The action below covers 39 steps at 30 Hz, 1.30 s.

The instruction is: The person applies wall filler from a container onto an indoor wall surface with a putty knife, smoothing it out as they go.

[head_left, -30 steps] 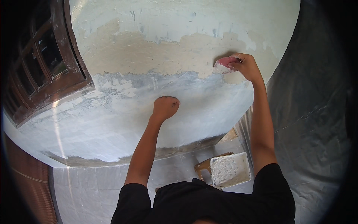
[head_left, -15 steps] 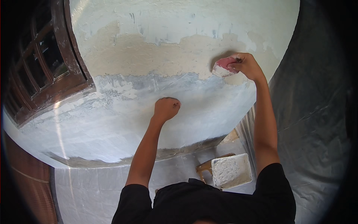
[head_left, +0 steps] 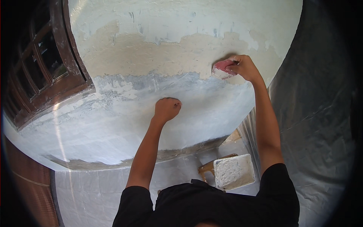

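Note:
My right hand [head_left: 244, 69] grips a red plastic putty scraper [head_left: 225, 68], its lower part smeared with white filler. The blade lies against the wall [head_left: 159, 56], where a beige patch meets a whitened grey band. Lower and further left, my left hand [head_left: 168, 109] is closed in a fist close to the wall's pale surface. What its fingers hold, if anything, is hidden.
A white tray [head_left: 247, 179] of thick white filler rests on a brown stool [head_left: 207, 169] below my right arm. A dark wooden window [head_left: 49, 56] bounds the wall at left. Plastic sheeting [head_left: 317, 125] hangs at right, and grey sheeting [head_left: 94, 189] covers the floor.
My right hand and the scraper have shifted slightly left and a little down along the wall. The left hand stays nearly in place, still closed.

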Each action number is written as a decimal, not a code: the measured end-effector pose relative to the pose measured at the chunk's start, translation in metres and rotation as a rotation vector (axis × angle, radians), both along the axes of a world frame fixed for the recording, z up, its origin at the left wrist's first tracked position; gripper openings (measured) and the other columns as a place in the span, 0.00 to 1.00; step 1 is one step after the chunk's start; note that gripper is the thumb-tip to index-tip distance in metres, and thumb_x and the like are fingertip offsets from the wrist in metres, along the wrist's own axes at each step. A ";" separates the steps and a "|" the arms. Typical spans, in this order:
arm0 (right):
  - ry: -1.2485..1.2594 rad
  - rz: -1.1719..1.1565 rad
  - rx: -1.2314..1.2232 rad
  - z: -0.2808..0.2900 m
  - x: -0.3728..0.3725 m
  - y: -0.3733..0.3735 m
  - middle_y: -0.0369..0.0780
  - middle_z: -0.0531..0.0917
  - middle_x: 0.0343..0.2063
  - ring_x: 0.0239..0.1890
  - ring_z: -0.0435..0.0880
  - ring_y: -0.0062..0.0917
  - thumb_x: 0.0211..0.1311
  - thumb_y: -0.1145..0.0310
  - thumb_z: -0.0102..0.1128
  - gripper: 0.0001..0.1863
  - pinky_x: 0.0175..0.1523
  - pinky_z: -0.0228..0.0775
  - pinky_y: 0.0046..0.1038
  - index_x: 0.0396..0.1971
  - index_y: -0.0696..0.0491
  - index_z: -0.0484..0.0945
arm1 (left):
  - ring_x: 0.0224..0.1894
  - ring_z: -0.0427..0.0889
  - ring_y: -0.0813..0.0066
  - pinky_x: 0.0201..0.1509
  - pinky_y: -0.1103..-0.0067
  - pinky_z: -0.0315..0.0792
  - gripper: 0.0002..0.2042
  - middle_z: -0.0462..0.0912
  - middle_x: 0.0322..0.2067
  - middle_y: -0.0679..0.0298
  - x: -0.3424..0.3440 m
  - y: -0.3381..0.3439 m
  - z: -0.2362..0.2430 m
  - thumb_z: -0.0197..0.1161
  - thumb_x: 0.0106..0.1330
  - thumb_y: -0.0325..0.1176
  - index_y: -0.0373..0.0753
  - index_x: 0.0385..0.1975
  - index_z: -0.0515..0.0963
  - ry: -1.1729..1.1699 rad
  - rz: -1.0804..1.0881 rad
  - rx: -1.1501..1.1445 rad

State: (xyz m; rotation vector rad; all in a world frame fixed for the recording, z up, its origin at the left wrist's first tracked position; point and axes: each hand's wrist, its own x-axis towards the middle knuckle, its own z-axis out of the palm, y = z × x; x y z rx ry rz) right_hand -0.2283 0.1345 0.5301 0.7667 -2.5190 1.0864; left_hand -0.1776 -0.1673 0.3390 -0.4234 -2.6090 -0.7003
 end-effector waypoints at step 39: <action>-0.226 -0.031 -0.542 -0.081 0.043 0.017 0.39 0.83 0.29 0.31 0.80 0.19 0.57 0.78 0.60 0.09 0.40 0.73 0.22 0.38 0.63 0.79 | 0.28 0.83 0.74 0.34 0.77 0.75 0.09 0.84 0.22 0.73 0.000 -0.002 -0.001 0.56 0.60 0.37 0.48 0.29 0.84 -0.026 0.005 0.021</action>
